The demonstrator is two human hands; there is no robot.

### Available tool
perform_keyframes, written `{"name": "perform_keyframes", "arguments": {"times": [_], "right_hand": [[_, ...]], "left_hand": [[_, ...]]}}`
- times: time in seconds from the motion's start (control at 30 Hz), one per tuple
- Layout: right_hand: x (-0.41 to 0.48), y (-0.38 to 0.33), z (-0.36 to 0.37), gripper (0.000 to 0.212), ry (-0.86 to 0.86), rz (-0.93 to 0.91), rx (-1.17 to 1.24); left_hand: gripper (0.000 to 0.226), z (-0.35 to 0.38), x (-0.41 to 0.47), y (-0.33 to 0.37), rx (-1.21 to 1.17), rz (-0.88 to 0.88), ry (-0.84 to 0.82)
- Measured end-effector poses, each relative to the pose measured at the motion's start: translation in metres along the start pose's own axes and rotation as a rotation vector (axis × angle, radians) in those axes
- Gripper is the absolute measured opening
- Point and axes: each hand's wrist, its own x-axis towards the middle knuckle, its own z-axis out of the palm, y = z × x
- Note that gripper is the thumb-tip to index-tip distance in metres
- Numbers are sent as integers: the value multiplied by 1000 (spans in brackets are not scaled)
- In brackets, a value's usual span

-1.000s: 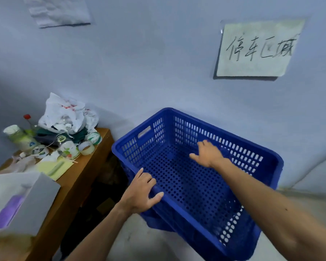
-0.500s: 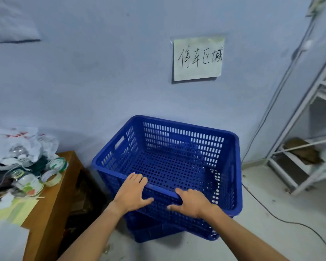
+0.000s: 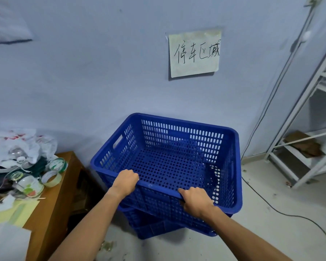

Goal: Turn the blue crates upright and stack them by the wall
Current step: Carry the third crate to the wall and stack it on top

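An upright blue perforated crate [image 3: 177, 140] stands close to the pale wall, resting askew on a second blue crate [image 3: 151, 227] whose lower part shows beneath it on the floor. My left hand [image 3: 126, 180] grips the near rim of the top crate at its left. My right hand [image 3: 197, 201] holds the same near rim further right, fingers curled over the edge. The top crate is empty inside.
A wooden table [image 3: 53, 208] with tape rolls, a plastic bag and papers stands at the left. A white metal shelf rack [image 3: 312, 129] is at the right, with a black cable [image 3: 282, 213] across the floor. A handwritten paper sign [image 3: 195, 53] hangs on the wall.
The crate has swung from tilted and angled to level above the lower crate. My right hand moved from inside the crate to the near rim, and both hands closed on it.
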Motion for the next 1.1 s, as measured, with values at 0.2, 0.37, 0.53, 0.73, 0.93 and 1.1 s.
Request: {"name": "perform_keyframes", "arguments": {"times": [0.2,0.37,0.53,0.73,0.93,1.1], "right_hand": [[8,1,-1,18,10,-94,-43],[10,20,-7,21,16,-142,-81],[34,50,-22,25,47,-171,-150],[72,78,-43,34,93,-244,-257],[96,94,-40,25,86,-237,-250],[104,110,-37,28,103,-194,-211]], "left_hand": [[14,1,-3,3,22,-40,17],[10,9,-11,17,-11,-81,36],[7,8,-9,31,-95,-169,80],[16,0,-1,44,-170,-258,130],[17,-5,24,43,-173,-293,124],[21,-14,40,43,-200,-279,137]]}}
